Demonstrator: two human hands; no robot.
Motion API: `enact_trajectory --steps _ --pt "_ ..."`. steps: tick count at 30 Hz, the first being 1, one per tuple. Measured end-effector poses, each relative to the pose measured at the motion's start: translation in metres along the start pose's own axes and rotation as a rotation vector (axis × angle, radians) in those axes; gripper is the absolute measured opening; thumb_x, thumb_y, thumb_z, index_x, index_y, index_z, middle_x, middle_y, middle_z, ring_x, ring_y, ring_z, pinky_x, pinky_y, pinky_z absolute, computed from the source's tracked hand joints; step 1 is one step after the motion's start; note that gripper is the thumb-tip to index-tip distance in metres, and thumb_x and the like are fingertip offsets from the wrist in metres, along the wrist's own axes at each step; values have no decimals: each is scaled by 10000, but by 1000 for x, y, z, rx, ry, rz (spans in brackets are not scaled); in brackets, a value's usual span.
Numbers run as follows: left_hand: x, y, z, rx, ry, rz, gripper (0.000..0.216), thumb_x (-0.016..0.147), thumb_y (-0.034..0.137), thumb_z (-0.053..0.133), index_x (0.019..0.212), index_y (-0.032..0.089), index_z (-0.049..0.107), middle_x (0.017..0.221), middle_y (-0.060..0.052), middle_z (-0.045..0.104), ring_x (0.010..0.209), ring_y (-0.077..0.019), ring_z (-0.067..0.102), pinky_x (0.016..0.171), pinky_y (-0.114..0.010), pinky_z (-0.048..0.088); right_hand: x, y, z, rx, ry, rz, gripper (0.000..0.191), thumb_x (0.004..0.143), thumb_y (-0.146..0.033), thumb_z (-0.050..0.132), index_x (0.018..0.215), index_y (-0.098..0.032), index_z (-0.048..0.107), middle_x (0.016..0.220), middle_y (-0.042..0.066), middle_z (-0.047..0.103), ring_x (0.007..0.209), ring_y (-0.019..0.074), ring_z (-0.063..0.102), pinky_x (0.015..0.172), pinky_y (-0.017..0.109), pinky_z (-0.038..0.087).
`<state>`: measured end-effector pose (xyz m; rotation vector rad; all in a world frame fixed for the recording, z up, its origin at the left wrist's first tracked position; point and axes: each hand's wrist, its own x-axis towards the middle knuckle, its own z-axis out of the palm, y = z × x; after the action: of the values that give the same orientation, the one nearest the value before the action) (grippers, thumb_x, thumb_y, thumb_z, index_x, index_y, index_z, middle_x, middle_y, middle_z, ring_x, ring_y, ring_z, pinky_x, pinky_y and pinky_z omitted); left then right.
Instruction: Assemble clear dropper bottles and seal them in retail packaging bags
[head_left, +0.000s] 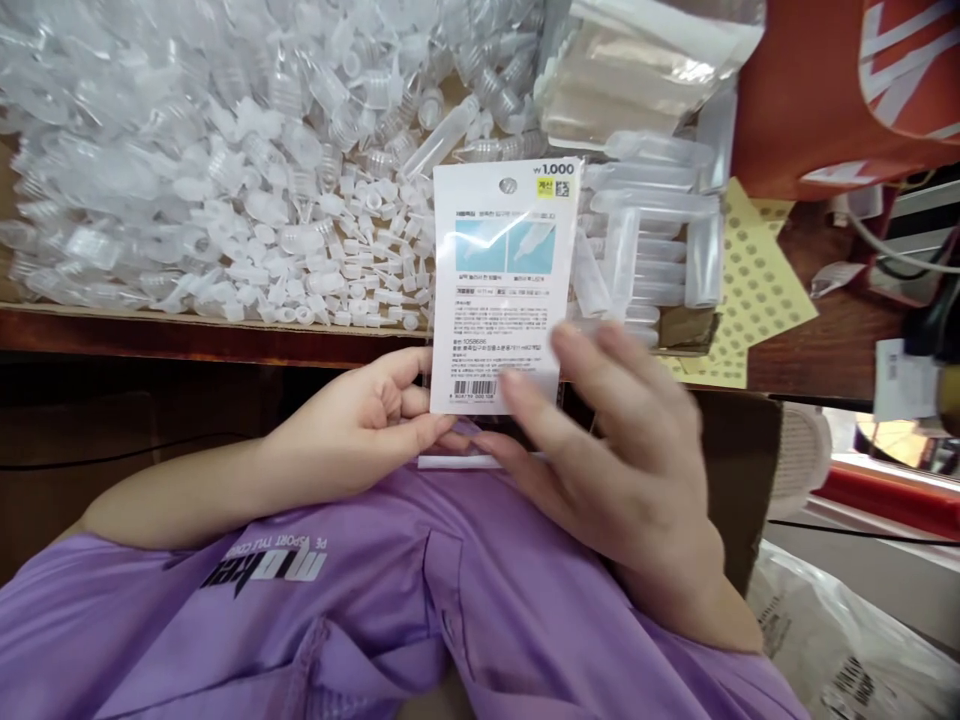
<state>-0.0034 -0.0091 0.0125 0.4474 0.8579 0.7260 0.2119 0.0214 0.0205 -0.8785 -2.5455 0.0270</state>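
A clear plastic packet with a white printed card [495, 300] is held upright in front of me, its barcode near the lower edge and a price of 1,000 at the top. My left hand [375, 410] pinches its lower left corner between thumb and fingers. Close to its lower right side is my right hand [630, 450], fingers spread and slightly blurred, the fingertips over the card's edge. Whether they press on it I cannot tell. Below the card, the packet's bottom edge shows as a white strip [461, 462].
Behind the packet, a cardboard tray [315, 335] holds many clear small bottles and white nozzle tips [367, 260]. Clear tubes [660, 230] lie at its right end, under a stack of clear bags [637, 70]. Yellow sticker sheets [769, 270] and an orange bag [802, 90] are farther right.
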Motion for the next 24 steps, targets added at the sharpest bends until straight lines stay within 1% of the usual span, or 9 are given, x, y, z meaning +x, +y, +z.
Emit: enact_trajectory --steps 2,4,7,9,12,16,19,21,24 --pt "0 0 0 0 -28 34 433 904 167 643 1333 192 589 996 -66 788 947 -191 749 951 -322 561 7 1 3 23 -80 -107 444 858 -253 699 1289 -218 598 1359 85 620 1297 245 560 1095 391 487" --pt "0 1 1 15 -30 62 400 893 149 654 1289 199 631 899 -40 792 903 -185 753 951 -326 557 12 3 6 45 -151 -152 378 918 -220 606 1296 -229 585 1392 59 602 1303 215 565 1083 375 499" --pt "0 3 0 -6 -35 66 353 900 140 640 1246 208 660 904 -36 794 922 -184 752 971 -338 547 16 4 9 51 -166 -193 356 950 -196 530 1302 -198 586 1402 69 586 1308 229 562 1066 377 510" --pt "0 4 0 -13 -39 55 334 916 147 619 1242 205 660 983 -52 792 995 -190 739 1002 -344 530 15 3 10 43 -158 -188 361 957 -185 503 1306 -157 589 1389 88 591 1297 249 571 1060 384 511" --pt "0 4 -2 0 -39 53 338 917 164 629 1253 193 653 1071 -74 779 1078 -208 712 1050 -361 500 13 -1 11 32 -166 -148 363 960 -180 482 1303 -140 593 1374 95 605 1287 250 580 1053 375 513" --pt "0 4 -4 -66 -81 59 359 911 118 632 1262 193 648 1129 -73 763 1116 -184 694 1044 -300 497 11 -4 12 45 -158 -103 376 954 -185 500 1318 -142 584 1381 103 604 1328 242 541 1085 377 488" --pt "0 3 -6 -133 -88 25 335 922 147 631 1255 168 652 1091 -87 771 1056 -196 720 991 -305 538 10 -4 14 52 -145 -91 393 935 -171 538 1325 -142 575 1384 103 603 1354 231 515 1124 366 448" --pt "1 3 -6 -164 -69 15 276 939 176 613 1206 146 678 1023 -86 783 977 -192 746 935 -297 568 9 -4 16 51 -128 -96 398 923 -164 560 1320 -137 574 1376 106 610 1351 231 518 1137 360 429" --pt "4 3 -5 -187 -53 21 221 938 116 593 1124 137 712 935 -59 795 896 -146 758 878 -221 571 9 -3 20 44 -104 -75 387 930 -184 566 1317 -167 567 1364 95 622 1339 230 531 1117 373 449"
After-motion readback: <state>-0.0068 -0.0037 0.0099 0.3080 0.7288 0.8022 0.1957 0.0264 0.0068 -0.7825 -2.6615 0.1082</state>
